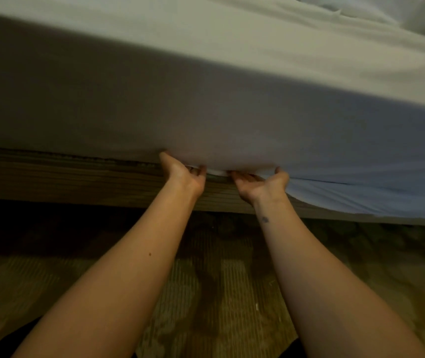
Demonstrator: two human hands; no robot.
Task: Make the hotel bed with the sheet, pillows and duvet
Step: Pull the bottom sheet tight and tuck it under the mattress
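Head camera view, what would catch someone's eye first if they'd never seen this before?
Two bare forearms reach up the middle, the left hand and right hand tucking the white sheet under the mattress edge. Right of the hands the sheet hangs loose over the wooden bed frame. Rumpled white bedding sits top right.

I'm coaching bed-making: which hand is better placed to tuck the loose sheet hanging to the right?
Right hand: it sits beside the untucked sheet draping over the wooden frame; the left hand is by the tucked stretch.
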